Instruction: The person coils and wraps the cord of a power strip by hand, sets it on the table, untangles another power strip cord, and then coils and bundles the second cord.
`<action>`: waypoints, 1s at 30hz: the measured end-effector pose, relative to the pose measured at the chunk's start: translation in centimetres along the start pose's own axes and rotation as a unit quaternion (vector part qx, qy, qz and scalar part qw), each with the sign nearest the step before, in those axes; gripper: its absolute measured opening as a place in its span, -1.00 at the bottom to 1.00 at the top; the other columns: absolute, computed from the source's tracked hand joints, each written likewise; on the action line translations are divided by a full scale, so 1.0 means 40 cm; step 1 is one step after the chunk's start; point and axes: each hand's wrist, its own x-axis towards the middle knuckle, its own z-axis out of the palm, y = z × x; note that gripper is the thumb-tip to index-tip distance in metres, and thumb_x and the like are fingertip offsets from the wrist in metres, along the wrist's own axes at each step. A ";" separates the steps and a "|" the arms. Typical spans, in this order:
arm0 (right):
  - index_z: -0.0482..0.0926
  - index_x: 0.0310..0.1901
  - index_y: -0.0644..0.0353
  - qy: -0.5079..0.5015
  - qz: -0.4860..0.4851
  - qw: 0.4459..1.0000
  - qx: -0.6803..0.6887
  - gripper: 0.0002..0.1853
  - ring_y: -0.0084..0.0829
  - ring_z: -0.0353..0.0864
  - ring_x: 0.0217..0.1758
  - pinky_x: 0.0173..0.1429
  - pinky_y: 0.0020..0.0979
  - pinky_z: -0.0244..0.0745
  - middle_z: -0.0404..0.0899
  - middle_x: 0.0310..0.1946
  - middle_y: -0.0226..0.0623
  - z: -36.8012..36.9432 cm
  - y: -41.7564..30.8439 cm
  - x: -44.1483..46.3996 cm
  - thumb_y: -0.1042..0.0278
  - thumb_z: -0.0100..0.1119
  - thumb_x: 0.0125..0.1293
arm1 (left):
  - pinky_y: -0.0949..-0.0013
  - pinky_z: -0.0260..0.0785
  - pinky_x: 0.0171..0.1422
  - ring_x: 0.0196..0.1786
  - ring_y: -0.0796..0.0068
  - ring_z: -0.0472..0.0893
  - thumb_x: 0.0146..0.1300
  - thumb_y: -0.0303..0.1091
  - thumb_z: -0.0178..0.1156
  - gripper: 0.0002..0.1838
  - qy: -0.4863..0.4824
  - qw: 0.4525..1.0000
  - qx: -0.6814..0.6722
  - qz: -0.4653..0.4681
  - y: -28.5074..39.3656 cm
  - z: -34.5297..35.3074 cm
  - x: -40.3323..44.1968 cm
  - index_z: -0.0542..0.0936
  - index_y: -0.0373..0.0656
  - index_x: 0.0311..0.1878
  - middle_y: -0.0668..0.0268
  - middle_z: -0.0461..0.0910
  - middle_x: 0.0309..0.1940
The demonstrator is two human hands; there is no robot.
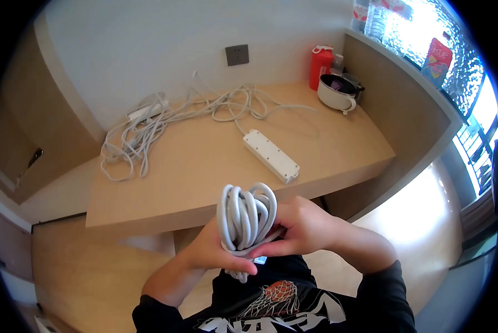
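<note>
A bundle of white cable (243,216), looped many times, is held upright in front of my chest. My left hand (216,250) wraps round its lower left side, thumb across the front. On the other side, my right hand (293,225) grips the bundle, its thumb pressing a strand that crosses the coil's middle. Most of the fingers are hidden behind the loops. Beyond my hands, a white power strip (271,156) lies face down on the wooden desk (204,166), its cord running back toward a tangle of white cables (149,125).
Another white power strip (148,111) sits among the tangle at the back left. A red bottle (320,66) and a white pot (335,100) stand in the back right corner beside a wooden partition (399,94). A dark socket (237,55) is on the wall.
</note>
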 end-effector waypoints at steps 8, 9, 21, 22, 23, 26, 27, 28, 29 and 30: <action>0.54 -0.26 0.27 -0.030 -0.012 0.997 0.069 -0.84 -0.15 0.61 -0.34 -0.27 -0.30 0.48 0.61 -0.40 -0.11 -0.034 -0.003 0.004 0.38 0.29 0.28 | 0.32 0.42 0.22 0.08 0.46 0.58 -0.30 -0.36 0.68 -0.11 0.107 0.990 -0.090 0.035 0.024 -0.013 0.000 0.46 -0.29 0.19 0.26 0.60 0.03; 0.54 -0.27 0.27 -0.033 0.002 0.998 0.056 -0.84 -0.13 0.61 -0.34 -0.27 -0.28 0.48 0.60 -0.40 -0.10 -0.035 -0.002 0.002 0.37 0.29 0.28 | 0.30 0.44 0.21 0.08 0.42 0.59 -0.29 -0.35 0.69 -0.09 0.107 0.992 -0.056 0.039 0.026 -0.005 0.001 0.44 -0.31 0.21 0.23 0.61 0.03; 0.57 -0.43 0.24 -0.046 0.074 0.996 0.021 -0.77 -0.38 0.39 -0.61 -0.47 -0.35 0.27 0.48 -0.61 -0.29 -0.074 -0.008 -0.008 0.32 0.32 0.31 | 0.25 0.55 -0.02 -0.18 0.31 0.70 -0.28 -0.51 0.55 -0.15 0.042 0.992 -0.104 0.052 0.006 -0.007 0.022 0.42 -0.31 0.22 0.16 0.64 -0.16; 0.56 -0.44 0.24 -0.047 0.076 0.996 0.017 -0.77 -0.41 0.37 -0.61 -0.47 -0.37 0.26 0.47 -0.61 -0.31 -0.079 -0.009 -0.010 0.33 0.33 0.30 | 0.23 0.57 -0.03 -0.17 0.29 0.70 -0.28 -0.51 0.56 -0.11 0.021 0.995 -0.094 0.036 0.010 0.000 0.020 0.40 -0.31 0.25 0.15 0.64 -0.15; 0.56 -0.44 0.25 -0.045 0.079 0.996 0.014 -0.77 -0.43 0.36 -0.61 -0.47 -0.38 0.25 0.47 -0.61 -0.32 -0.080 -0.010 -0.012 0.34 0.35 0.29 | 0.21 0.58 -0.04 -0.16 0.27 0.71 -0.29 -0.51 0.56 -0.08 -0.002 0.996 -0.083 0.017 0.013 0.006 0.019 0.38 -0.30 0.27 0.14 0.64 -0.14; 0.60 -0.26 0.23 0.011 0.073 0.997 0.014 -0.79 -0.41 0.49 -0.59 -0.44 -0.43 0.35 0.57 -0.57 -0.28 -0.077 0.001 -0.008 0.28 0.38 0.26 | 0.16 0.61 -0.06 -0.13 0.18 0.71 -0.36 -0.45 0.64 0.06 0.004 0.992 -0.124 0.036 0.007 0.006 0.037 0.32 -0.27 0.34 0.11 0.63 -0.08; 0.62 -0.19 0.21 0.033 0.082 0.996 0.024 -0.76 -0.35 0.55 -0.60 -0.42 -0.41 0.40 0.62 -0.56 -0.24 -0.073 0.004 -0.007 0.24 0.37 0.26 | 0.16 0.62 -0.06 -0.14 0.17 0.71 -0.37 -0.44 0.66 0.09 0.014 0.990 -0.135 0.037 0.010 0.007 0.042 0.30 -0.26 0.35 0.10 0.63 -0.07; 0.55 -0.10 0.23 0.053 0.084 0.994 0.043 -0.66 -0.31 0.61 -0.55 -0.38 -0.40 0.45 0.61 -0.56 -0.25 -0.059 0.018 -0.013 0.23 0.43 0.21 | 0.21 0.58 0.01 -0.09 0.24 0.69 -0.38 -0.40 0.68 0.06 0.022 0.989 -0.144 0.020 0.015 0.012 0.039 0.36 -0.25 0.32 0.13 0.62 -0.02; 0.54 -0.11 0.22 0.050 0.092 0.994 0.032 -0.64 -0.30 0.62 -0.54 -0.38 -0.40 0.46 0.60 -0.56 -0.25 -0.055 0.014 -0.016 0.21 0.44 0.20 | 0.23 0.54 0.05 -0.05 0.28 0.68 -0.37 -0.39 0.68 0.03 0.011 0.990 -0.136 0.023 0.010 0.004 0.039 0.38 -0.24 0.30 0.15 0.61 0.00; 0.53 -0.11 0.22 0.047 0.099 0.994 0.022 -0.63 -0.30 0.63 -0.53 -0.37 -0.40 0.47 0.59 -0.56 -0.26 -0.052 0.011 -0.018 0.20 0.45 0.19 | 0.25 0.51 0.10 -0.02 0.32 0.66 -0.36 -0.39 0.67 0.00 0.000 0.991 -0.128 0.026 0.004 -0.008 0.040 0.41 -0.23 0.29 0.18 0.60 0.02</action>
